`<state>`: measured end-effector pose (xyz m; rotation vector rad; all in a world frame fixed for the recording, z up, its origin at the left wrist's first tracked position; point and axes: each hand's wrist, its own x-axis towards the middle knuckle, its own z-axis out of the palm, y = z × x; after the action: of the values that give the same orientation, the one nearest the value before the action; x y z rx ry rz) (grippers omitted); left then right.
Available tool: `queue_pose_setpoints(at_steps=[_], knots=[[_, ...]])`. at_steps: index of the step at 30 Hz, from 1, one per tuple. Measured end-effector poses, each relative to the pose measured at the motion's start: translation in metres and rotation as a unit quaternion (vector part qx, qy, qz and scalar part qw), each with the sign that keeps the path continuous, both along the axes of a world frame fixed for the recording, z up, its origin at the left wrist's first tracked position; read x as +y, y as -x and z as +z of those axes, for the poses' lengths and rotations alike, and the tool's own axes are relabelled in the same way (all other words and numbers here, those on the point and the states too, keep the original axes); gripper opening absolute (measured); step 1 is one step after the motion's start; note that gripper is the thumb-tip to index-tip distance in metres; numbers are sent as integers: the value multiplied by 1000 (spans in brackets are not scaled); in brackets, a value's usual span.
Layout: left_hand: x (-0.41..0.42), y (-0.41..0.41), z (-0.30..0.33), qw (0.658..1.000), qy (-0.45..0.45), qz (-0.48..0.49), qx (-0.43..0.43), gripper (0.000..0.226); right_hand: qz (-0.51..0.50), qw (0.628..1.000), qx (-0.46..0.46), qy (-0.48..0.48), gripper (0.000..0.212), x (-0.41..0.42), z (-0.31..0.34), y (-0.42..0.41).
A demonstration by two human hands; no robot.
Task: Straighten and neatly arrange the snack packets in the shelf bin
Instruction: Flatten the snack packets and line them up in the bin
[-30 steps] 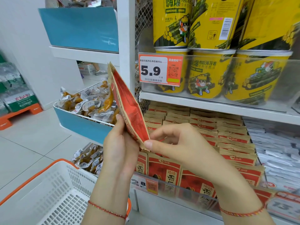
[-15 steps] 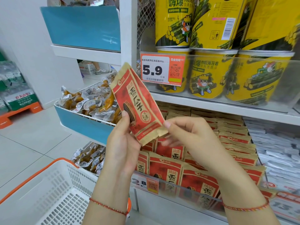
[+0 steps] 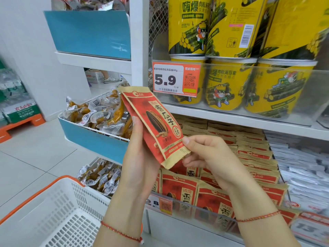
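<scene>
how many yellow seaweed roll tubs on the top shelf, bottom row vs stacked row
Bottom row yellow tubs: 3
Stacked row yellow tubs: 3, the rightmost cut off by the frame edge
Total: 6 in view

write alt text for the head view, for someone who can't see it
Two hands hold one red and tan snack packet tilted above a shelf bin of matching packets: left hand grips its left edge, right hand pinches its lower right corner. Yellow tubs sit on the shelf above.
</scene>
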<state>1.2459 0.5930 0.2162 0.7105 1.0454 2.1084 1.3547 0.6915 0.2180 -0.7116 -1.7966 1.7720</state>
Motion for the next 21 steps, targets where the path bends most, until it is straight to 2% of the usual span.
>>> queue_pose_setpoints(at_steps=[3,6,8,11,13,16,21], knots=[[-2,1,1,999,-2,32,-1,60,47,998,-29,11,21,-2,1,0],[-5,3,2,998,10,46,51,61,-16,989,-81,-124,23,-3,0,0],[-6,5,2,993,22,37,109,56,-97,973,-37,-208,21,-7,5,-1],[-8,5,0,981,37,19,189,56,-143,967,127,-167,14,-18,22,-4],[-7,3,-2,972,52,1,227,58,-157,959,183,-146,20,-23,29,-6],[-4,-1,-6,959,79,-24,273,59,-168,955,197,-147,24,-24,29,-5],[-3,0,-6,958,90,-59,266,59,-165,959,196,-122,24,-19,26,-5]])
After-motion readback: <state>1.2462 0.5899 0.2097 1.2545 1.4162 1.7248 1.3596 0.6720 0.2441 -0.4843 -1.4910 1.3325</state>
